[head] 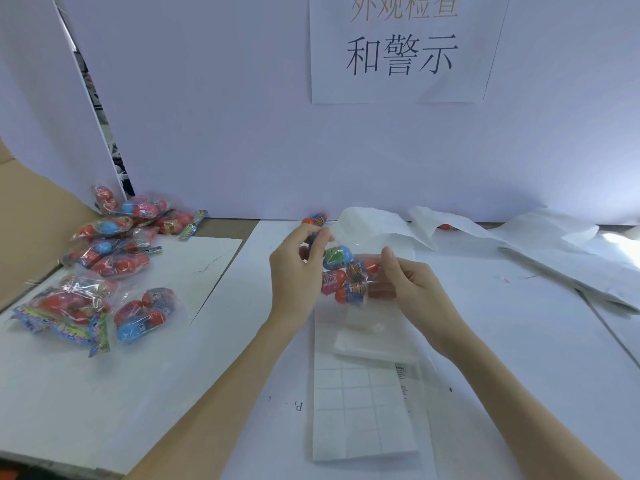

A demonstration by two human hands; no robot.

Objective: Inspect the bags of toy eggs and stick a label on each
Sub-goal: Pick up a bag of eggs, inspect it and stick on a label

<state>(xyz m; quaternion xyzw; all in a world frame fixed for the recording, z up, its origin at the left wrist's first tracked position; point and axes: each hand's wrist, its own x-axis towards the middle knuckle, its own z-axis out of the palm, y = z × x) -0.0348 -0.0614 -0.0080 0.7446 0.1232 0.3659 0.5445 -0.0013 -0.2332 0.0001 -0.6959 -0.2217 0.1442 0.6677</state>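
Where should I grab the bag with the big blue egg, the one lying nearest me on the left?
Probably pinch the flat plastic edge of the bag with the blue egg at its right side, coming down from above. The eggs bulge round and slippery, the edge lies flat, and other bags crowd its left, while the paper to its right lies bare.

One wide camera sits on my head, looking forward and down, close over the desk (519,341), with the wall (242,133) ahead filling the upper half.

Both forearms bare; left hand (298,268), right hand (412,289) ungloved.
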